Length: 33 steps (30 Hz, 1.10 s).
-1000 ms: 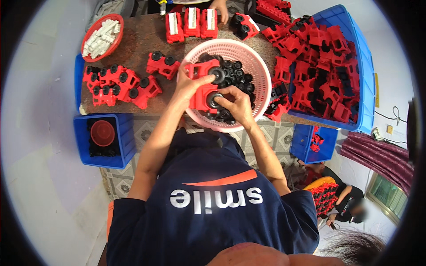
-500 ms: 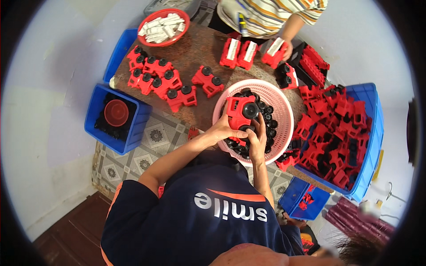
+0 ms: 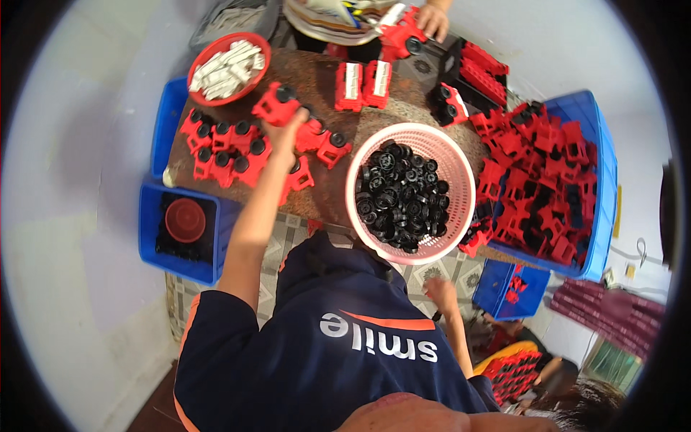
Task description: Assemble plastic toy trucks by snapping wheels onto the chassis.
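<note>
My left hand (image 3: 285, 138) reaches over the left part of the table. It grips a red toy truck (image 3: 273, 106) with black wheels, above a cluster of similar wheeled trucks (image 3: 223, 167). My right hand (image 3: 440, 293) hangs low past the table's near edge, apart from the basket; its fingers are too blurred to read. Between my arms and the far side stands a round pink basket (image 3: 458, 162) full of black toy wheels (image 3: 404, 193). Another red toy truck (image 3: 333, 148) lies just right of my left hand.
Across the table a person's hand (image 3: 434, 20) holds a red truck (image 3: 400, 36). Two trucks with white tops (image 3: 351, 85) stand nearby. A red bowl (image 3: 265, 66) holds white pieces. A blue crate (image 3: 606, 194) of red bodies stands right; a blue bin (image 3: 147, 241) stands left.
My left hand has carried the toy truck from above the basket to the left cluster. My right hand has let go and dropped down toward me. The other person has lifted a truck.
</note>
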Tool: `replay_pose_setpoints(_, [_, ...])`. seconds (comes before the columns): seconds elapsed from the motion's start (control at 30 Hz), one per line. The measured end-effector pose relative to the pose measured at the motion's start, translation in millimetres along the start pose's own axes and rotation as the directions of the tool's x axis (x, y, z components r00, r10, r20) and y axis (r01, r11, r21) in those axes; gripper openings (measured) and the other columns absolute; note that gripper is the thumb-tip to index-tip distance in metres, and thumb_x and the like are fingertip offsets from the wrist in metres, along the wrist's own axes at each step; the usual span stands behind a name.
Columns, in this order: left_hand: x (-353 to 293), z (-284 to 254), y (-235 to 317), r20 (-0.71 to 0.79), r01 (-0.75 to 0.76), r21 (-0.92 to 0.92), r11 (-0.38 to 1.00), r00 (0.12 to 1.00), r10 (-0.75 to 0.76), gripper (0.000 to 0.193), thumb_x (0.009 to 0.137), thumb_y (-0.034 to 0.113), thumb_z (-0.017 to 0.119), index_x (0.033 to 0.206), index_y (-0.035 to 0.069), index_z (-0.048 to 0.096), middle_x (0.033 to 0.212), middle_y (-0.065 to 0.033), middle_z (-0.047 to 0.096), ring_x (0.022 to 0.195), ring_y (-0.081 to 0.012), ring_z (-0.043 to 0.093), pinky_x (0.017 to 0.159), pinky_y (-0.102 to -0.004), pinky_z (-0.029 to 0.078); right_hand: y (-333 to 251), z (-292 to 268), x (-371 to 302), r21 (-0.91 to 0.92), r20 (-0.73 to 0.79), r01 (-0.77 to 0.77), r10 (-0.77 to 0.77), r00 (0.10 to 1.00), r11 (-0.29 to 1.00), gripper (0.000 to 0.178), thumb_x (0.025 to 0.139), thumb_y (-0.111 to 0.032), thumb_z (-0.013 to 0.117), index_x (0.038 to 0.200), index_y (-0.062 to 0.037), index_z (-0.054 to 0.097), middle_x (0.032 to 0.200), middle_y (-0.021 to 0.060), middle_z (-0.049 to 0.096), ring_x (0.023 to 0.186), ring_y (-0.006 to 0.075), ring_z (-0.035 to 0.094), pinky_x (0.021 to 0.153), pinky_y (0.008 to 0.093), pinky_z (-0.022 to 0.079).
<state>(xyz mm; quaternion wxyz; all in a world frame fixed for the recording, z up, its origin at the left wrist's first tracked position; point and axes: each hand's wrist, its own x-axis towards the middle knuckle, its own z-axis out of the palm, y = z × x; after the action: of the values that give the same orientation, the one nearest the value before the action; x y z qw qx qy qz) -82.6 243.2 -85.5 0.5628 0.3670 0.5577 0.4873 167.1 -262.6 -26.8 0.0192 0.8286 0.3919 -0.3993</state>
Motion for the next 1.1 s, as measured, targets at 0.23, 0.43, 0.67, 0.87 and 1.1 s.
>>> replay_pose_setpoints(0.23, [107, -1, -80, -0.188, 0.336, 0.039, 0.941, 0.927, -0.323, 0.133, 0.055, 0.035, 0.093, 0.149, 0.001, 0.006, 0.143, -0.0216, 0.038, 0.122, -0.0328, 0.053, 0.098, -0.0485, 0.048, -20, 43, -25, -0.261, 0.297, 0.244, -0.162, 0.941, 0.934, 0.029, 0.088, -0.031, 0.057, 0.097, -0.0063, 0.07, 0.092, 0.0161, 0.07, 0.083, 0.0346, 0.068, 0.068, 0.0458, 0.052])
replay_pose_setpoints(0.43, [150, -26, -154, -0.286, 0.309, 0.23, 0.923, 0.928, -0.24, 0.121, 0.057, 0.036, 0.092, 0.146, -0.006, 0.022, 0.138, -0.0202, 0.047, 0.12, -0.0311, 0.054, 0.097, -0.0451, 0.05, -42, 98, -92, 0.015, 0.355, 0.195, -0.188, 0.916, 0.981, 0.027, 0.088, -0.029, 0.057, 0.097, -0.0073, 0.07, 0.093, 0.0154, 0.07, 0.082, 0.0345, 0.068, 0.068, 0.0458, 0.053])
replay_pose_setpoints(0.67, [171, -18, -151, 0.217, 0.6, 0.11, 0.792, 0.763, -0.609, 0.058, 0.079, 0.04, 0.078, 0.12, 0.003, 0.061, 0.118, -0.0103, 0.065, 0.096, -0.0249, 0.067, 0.088, -0.0411, 0.054, -58, 121, -145, 0.326, 0.354, 0.129, -0.248, 0.902, 0.937, 0.026, 0.087, -0.028, 0.057, 0.098, -0.0084, 0.07, 0.093, 0.0147, 0.07, 0.081, 0.0343, 0.068, 0.067, 0.0458, 0.053])
replay_pose_setpoints(0.87, [68, 18, -66, -0.097, 0.295, 0.265, 0.918, 0.955, -0.279, 0.08, 0.081, 0.033, 0.076, 0.142, -0.002, 0.037, 0.138, -0.0152, 0.05, 0.117, -0.0284, 0.057, 0.099, -0.0454, 0.047, 29, 62, -24, -0.025, -0.084, -0.241, 0.238, 0.968, 0.97, 0.027, 0.09, -0.029, 0.053, 0.094, -0.0049, 0.065, 0.078, 0.0188, 0.067, 0.074, 0.0393, 0.067, 0.066, 0.048, 0.054])
replay_pose_setpoints(1.1, [-65, 28, -23, 0.217, 0.117, 0.249, 0.961, 0.961, -0.173, 0.068, 0.086, 0.027, 0.072, 0.143, 0.007, 0.039, 0.138, -0.0108, 0.048, 0.122, -0.0254, 0.05, 0.106, -0.0502, 0.036, 74, -89, 168, 0.09, -0.786, -0.08, 0.12, 0.607, 0.993, 0.048, 0.078, -0.01, 0.059, 0.125, -0.0191, 0.056, 0.114, 0.0151, 0.056, 0.106, 0.0382, 0.056, 0.086, 0.0468, 0.051])
